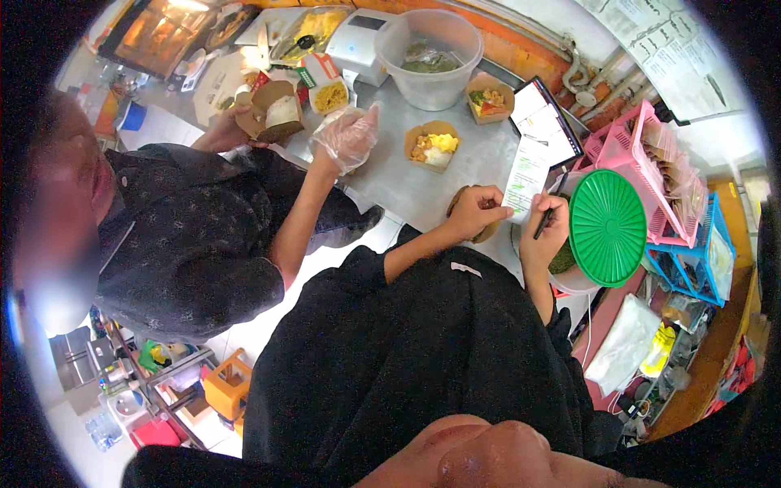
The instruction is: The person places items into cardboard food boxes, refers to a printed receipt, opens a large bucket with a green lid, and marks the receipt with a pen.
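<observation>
My left hand (pixel 480 211) pinches the lower end of a long white paper slip (pixel 527 175) marked with green strokes. In my right hand (pixel 543 236) is a dark pen (pixel 542 224), held beside the slip. Partly hidden under my left hand is a brown paper box (pixel 486 233). Just beyond, an open brown food box (pixel 433 148) holds rice, yellow egg and brown pieces. A second filled box (pixel 490 99) stands farther back. Behind the slip leans a tablet (pixel 547 122) with a lit screen.
At left, a co-worker's gloved hand (pixel 350 137) hovers near a box of noodles (pixel 330 98); their other hand holds a box with rice (pixel 277 114). A clear tub (pixel 429 61) stands behind. A green lid (pixel 608 228) and pink baskets (pixel 643 175) crowd my right.
</observation>
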Action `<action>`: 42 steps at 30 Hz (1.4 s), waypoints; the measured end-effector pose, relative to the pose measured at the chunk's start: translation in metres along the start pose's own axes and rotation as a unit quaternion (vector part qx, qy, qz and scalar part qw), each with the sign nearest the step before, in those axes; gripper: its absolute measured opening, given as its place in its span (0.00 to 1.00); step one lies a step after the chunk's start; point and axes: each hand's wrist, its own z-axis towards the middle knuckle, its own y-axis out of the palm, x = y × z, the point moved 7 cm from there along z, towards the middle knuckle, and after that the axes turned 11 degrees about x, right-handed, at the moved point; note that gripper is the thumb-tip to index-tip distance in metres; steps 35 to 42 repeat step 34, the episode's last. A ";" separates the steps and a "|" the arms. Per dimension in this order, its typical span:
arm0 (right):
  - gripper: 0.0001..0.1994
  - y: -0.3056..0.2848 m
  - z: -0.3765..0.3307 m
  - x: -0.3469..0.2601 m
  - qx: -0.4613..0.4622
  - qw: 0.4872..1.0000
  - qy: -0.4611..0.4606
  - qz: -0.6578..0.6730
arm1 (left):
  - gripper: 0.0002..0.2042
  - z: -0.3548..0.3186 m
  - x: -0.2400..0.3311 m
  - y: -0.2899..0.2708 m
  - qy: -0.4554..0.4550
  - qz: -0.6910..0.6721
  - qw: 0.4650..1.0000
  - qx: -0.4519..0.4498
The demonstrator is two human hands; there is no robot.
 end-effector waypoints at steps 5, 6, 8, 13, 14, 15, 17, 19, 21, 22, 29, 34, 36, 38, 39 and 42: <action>0.07 0.000 0.001 0.004 -0.007 1.000 -0.026 -0.010 | 0.06 0.000 -0.003 -0.005 -0.024 0.034 0.999 -0.007; 0.06 -0.001 0.002 0.002 -0.005 0.999 -0.036 -0.031 | 0.06 0.001 -0.001 -0.008 -0.020 0.034 0.999 -0.003; 0.06 -0.001 0.008 0.003 -0.008 0.998 -0.051 -0.048 | 0.08 0.004 0.014 -0.006 -0.028 -0.007 0.999 -0.013; 0.07 -0.007 0.017 0.007 0.027 0.999 -0.015 0.037 | 0.13 0.033 -0.009 -0.082 -0.028 0.112 0.987 0.115; 0.07 -0.008 0.017 0.009 0.037 0.999 -0.020 0.033 | 0.14 0.036 -0.013 -0.100 -0.048 0.151 0.974 0.162; 0.07 -0.008 0.015 0.013 0.039 0.998 -0.020 0.036 | 0.14 0.036 -0.016 -0.112 -0.047 0.154 0.974 0.161; 0.07 -0.006 0.011 0.025 0.034 0.998 0.007 0.050 | 0.20 0.036 -0.026 -0.126 -0.118 0.278 0.948 0.105; 0.07 -0.003 0.008 0.017 0.039 0.998 -0.012 0.038 | 0.23 0.039 -0.025 -0.133 -0.126 0.378 0.915 0.067; 0.07 -0.001 0.004 0.013 0.035 0.999 -0.025 0.027 | 0.27 0.045 -0.037 -0.138 -0.133 0.472 0.871 0.030; 0.07 0.003 0.003 0.010 0.033 0.998 -0.028 0.034 | 0.28 0.053 -0.052 -0.151 -0.071 0.525 0.848 0.029; 0.07 0.004 0.002 0.002 0.015 0.999 -0.024 0.028 | 0.32 0.085 -0.073 -0.132 -0.107 0.603 0.789 -0.048; 0.07 -0.008 -0.001 0.020 0.019 0.999 0.025 0.035 | 0.36 0.060 -0.027 -0.070 -0.094 0.514 0.846 -0.110; 0.07 -0.008 -0.001 0.020 0.019 0.999 0.025 0.035 | 0.36 0.060 -0.027 -0.070 -0.094 0.514 0.846 -0.110; 0.07 -0.008 -0.001 0.020 0.019 0.999 0.025 0.035 | 0.36 0.060 -0.027 -0.070 -0.094 0.514 0.846 -0.110; 0.07 -0.008 -0.001 0.020 0.019 0.999 0.025 0.035 | 0.36 0.060 -0.027 -0.070 -0.094 0.514 0.846 -0.110; 0.07 -0.008 -0.001 0.020 0.019 0.999 0.025 0.035 | 0.36 0.060 -0.027 -0.070 -0.094 0.514 0.846 -0.110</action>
